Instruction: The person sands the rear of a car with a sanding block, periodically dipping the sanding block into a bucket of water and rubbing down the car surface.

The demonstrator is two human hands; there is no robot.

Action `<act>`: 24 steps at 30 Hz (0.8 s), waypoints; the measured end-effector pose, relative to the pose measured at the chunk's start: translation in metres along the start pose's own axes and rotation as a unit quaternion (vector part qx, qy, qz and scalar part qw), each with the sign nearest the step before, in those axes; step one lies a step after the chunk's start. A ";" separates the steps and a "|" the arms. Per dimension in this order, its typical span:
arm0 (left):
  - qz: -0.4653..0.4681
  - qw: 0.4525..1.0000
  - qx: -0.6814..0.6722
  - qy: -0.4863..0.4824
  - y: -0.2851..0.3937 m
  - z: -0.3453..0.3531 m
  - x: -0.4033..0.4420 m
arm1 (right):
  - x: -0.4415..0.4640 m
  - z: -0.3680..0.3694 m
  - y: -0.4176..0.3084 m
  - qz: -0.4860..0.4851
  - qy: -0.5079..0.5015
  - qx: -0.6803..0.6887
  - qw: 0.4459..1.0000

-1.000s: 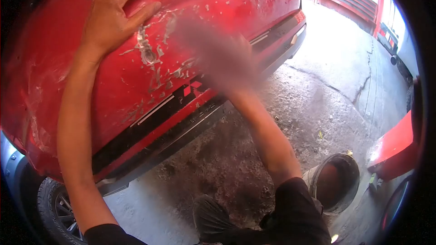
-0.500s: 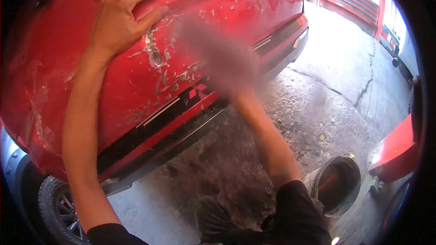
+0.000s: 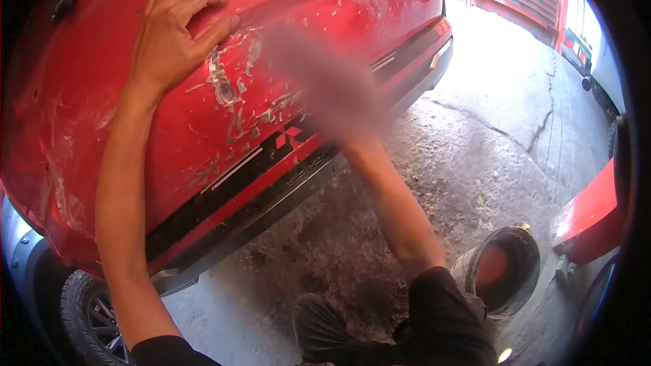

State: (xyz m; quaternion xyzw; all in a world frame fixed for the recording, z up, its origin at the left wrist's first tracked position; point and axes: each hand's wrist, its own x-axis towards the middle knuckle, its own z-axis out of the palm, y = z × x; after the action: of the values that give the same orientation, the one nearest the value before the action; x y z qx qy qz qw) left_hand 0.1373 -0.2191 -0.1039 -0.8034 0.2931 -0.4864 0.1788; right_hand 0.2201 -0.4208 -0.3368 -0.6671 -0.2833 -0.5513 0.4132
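Lying beneath spread left fingers [image 3: 193,6], red panel [image 3: 190,125], right fingers [image 3: 342,88] too blurred to tell

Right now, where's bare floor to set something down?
The concrete between the bumper of the red Mitsubishi and the pale vehicle is open. Rough ground between bumper and bucket looks usable, past your right arm. Tight: between bucket and red panel.

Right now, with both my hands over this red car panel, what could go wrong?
Your right hand is a blur close to your left hand, so they might knock together.
The scuffed patch just below your left hand looks rough and could scrape your skin.
The open bucket is on your right; a step that way might tip it.
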 end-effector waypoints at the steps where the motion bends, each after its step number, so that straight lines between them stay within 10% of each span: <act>1: 0.001 1.000 -0.001 -0.001 -0.001 0.000 0.000 | 0.002 0.003 -0.008 -0.008 0.013 -0.002 1.000; 24: 0.005 1.000 0.005 0.002 0.006 -0.002 0.004 | 0.007 0.010 -0.010 0.021 -0.003 0.007 1.000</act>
State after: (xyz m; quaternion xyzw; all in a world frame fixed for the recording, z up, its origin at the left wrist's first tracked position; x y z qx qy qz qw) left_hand 0.1353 -0.2259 -0.1038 -0.8002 0.2953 -0.4881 0.1847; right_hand 0.2187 -0.4079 -0.3277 -0.6716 -0.2740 -0.5385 0.4288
